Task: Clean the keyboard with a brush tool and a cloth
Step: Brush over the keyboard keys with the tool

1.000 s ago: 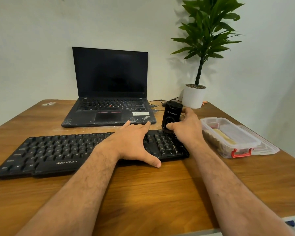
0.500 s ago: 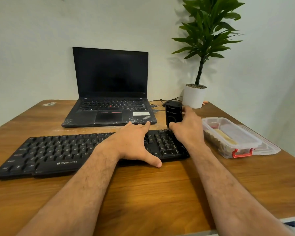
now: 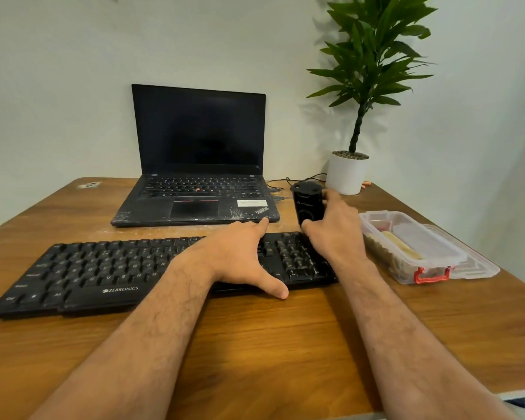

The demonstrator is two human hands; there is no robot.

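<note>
A black Zebronics keyboard [image 3: 103,268] lies across the wooden desk [image 3: 255,344]. My left hand [image 3: 240,256] rests flat on its right half, fingers straight and thumb spread toward the front edge. My right hand [image 3: 334,231] grips a black cylindrical brush tool [image 3: 308,204] upright over the keyboard's far right corner. The tool's lower end is hidden behind my fingers. No cloth shows in view.
An open black laptop [image 3: 194,204] stands behind the keyboard. A white pot with a green plant [image 3: 346,174] sits at the back right, cables beside it. A clear plastic box with red clips [image 3: 406,247] and its lid lie right of the keyboard.
My right hand has shifted the brush tool slightly back along the keyboard's far right edge. My left hand has stayed in place.
</note>
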